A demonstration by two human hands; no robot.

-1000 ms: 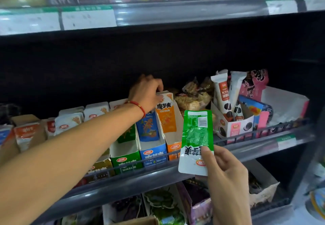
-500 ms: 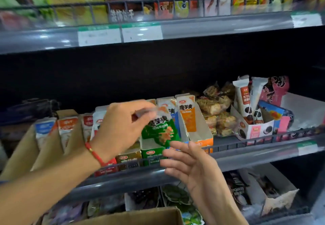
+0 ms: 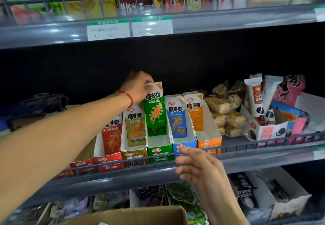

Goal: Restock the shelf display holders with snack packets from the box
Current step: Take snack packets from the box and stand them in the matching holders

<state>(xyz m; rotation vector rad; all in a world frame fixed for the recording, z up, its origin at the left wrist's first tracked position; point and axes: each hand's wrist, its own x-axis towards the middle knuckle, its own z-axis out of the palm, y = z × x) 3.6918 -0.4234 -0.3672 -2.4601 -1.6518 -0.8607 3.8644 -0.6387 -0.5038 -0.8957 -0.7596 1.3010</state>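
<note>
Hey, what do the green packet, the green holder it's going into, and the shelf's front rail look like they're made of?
Green packet: glossy plastic film, judging by its sheen and thin flat seal at the top. Green holder: printed cardboard, with white matte inner walls and folded edges. Front rail: probably dark coated metal wire, thin and rigid.

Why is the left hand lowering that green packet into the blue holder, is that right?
Not quite: in the head view the left hand pinches the top of the green packet over the green holder, not the blue holder beside it. The rest stands.
</note>
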